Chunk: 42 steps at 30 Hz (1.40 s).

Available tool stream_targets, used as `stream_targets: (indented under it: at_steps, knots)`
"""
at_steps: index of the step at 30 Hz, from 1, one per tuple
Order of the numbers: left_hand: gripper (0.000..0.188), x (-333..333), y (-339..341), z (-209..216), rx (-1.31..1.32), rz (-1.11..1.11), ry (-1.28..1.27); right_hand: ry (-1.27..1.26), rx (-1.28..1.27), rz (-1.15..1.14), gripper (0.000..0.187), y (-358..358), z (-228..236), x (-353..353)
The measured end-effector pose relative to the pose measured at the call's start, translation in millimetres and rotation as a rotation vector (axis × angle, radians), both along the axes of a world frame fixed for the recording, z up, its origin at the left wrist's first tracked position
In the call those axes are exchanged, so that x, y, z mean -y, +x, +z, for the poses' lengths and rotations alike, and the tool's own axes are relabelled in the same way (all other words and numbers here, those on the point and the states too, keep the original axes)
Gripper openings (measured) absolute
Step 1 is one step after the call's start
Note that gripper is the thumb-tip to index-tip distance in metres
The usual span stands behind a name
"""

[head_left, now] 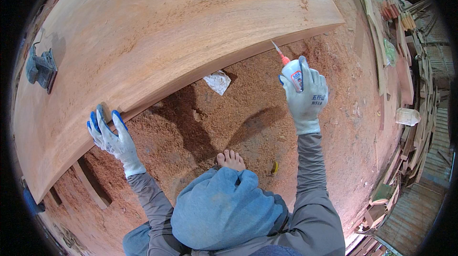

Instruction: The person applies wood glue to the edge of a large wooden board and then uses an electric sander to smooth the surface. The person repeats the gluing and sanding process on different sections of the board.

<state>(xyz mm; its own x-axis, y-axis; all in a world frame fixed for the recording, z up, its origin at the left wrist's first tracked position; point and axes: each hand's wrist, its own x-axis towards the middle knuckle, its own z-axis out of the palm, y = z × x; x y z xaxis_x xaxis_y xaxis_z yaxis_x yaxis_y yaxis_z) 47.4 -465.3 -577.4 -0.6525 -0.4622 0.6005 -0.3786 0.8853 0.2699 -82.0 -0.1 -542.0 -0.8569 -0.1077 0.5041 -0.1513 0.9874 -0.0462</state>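
A wide wooden slab [186, 32] slants across the far and left side, with wood dust on its pale top. My left hand [112, 137], in a white glove with blue fingertips, rests on its near edge with the fingers spread. Between thumb and forefinger shows a small brown patch; I cannot tell whether it is a loose piece of wood. My right hand [307, 96], gloved the same way, is closed around a white glue bottle [292, 72]. The bottle's red cap and long clear nozzle tip point up and left, close to the slab's near edge.
A dark power sander [42, 69] stands on the slab at the left. Crumpled whitish plastic [218, 82] lies by the slab on sawdust-covered ground [257, 127]. A yellow ring-like object [275, 167] is near my bare foot. Wood strips [405, 56] and a clear container [407, 117] line the right.
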Motion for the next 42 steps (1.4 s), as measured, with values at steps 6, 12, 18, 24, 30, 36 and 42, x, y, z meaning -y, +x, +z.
stream_targets:
  at_steps: [6,12,18,24,30,36,42]
  knots:
    - [0.049,-1,0,-1,0.003,0.012,0.011,0.190,-0.062,-0.007,0.073,-2,16,1]
    - [0.048,1,-1,-1,-0.011,0.001,0.002,0.202,-0.061,0.031,0.072,-8,23,1]
    - [0.048,0,-2,-4,-0.018,-0.004,-0.006,0.141,-0.043,-0.026,0.076,-17,13,-17]
    - [0.047,-1,-2,-3,-0.024,-0.002,-0.003,0.120,-0.046,-0.070,0.077,-24,7,-29]
    - [0.048,1,-2,-5,-0.027,-0.005,-0.013,0.067,-0.008,-0.039,0.078,-18,6,-21]
    - [0.047,4,-2,-7,-0.025,-0.006,-0.028,0.043,-0.011,-0.052,0.080,-15,3,-18]
    - [0.047,3,-2,-8,-0.038,-0.005,-0.025,0.059,-0.016,-0.092,0.076,-20,1,-27]
